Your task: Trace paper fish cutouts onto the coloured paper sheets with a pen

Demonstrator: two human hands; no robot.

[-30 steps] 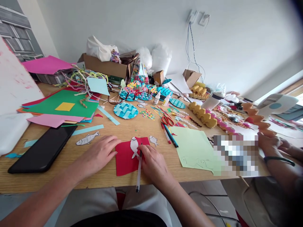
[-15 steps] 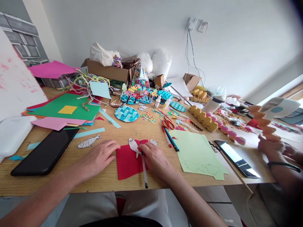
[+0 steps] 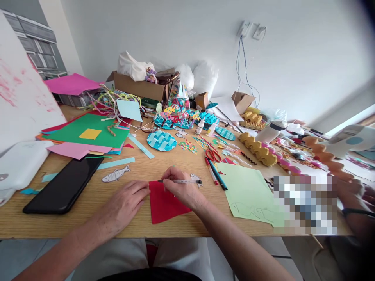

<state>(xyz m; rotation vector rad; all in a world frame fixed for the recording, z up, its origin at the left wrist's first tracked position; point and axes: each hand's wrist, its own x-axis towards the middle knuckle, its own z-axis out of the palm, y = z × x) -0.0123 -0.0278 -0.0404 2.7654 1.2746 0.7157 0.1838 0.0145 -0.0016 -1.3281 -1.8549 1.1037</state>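
A square of red paper (image 3: 166, 208) lies on the table in front of me. My right hand (image 3: 181, 189) is closed around a clear pen with a black cap end (image 3: 187, 181), held nearly level over the paper's upper part. The pen's tip is near the upper left corner. My left hand (image 3: 125, 205) lies flat, fingertips at the red paper's left edge. A cut-out paper fish (image 3: 116, 174) lies beyond my left hand. Another small paper fish (image 3: 194, 178) is partly covered by the pen. My right hand hides much of the red paper.
Green paper with drawn fish (image 3: 247, 191) lies right, beside markers (image 3: 218, 175) and red scissors (image 3: 213, 155). A black phone (image 3: 63, 185) and coloured paper sheets (image 3: 73, 130) are left. A woven blue disc (image 3: 161, 141) stands behind. Another person's hand (image 3: 350, 195) is far right.
My right hand has swung the pen from pointing toward me to nearly level. The paper fish on the red sheet is now hidden under my hand. The view has shifted slightly left.
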